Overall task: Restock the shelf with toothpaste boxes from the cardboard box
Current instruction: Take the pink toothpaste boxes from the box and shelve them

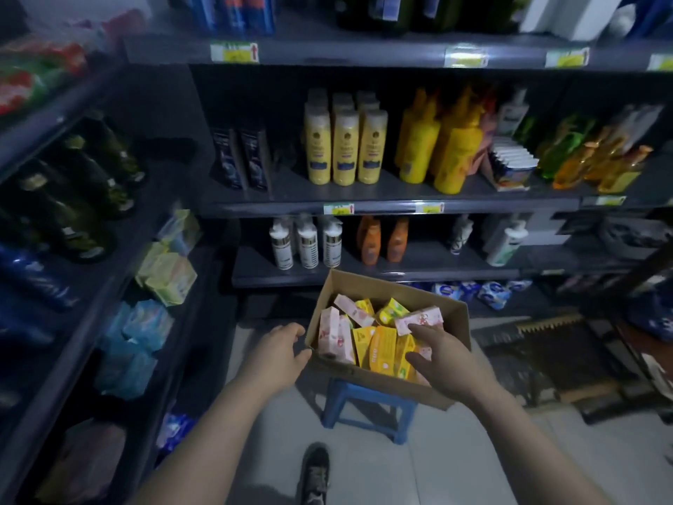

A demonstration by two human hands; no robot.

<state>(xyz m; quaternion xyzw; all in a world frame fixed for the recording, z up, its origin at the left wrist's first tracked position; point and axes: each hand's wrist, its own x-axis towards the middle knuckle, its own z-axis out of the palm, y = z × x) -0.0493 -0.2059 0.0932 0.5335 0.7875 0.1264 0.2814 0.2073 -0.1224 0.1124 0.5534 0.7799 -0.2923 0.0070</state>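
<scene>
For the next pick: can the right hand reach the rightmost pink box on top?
Probably yes: the right hand is over the open cardboard box, fingers near the pink box, nothing covering it.

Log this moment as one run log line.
left hand: grips cardboard box corner | right hand: open, over toothpaste boxes inside | cardboard box: on blue stool

Wide head view, forward and down, close over cardboard box (371, 286)

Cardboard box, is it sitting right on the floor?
No, the cardboard box rests on top of a blue stool.
</scene>
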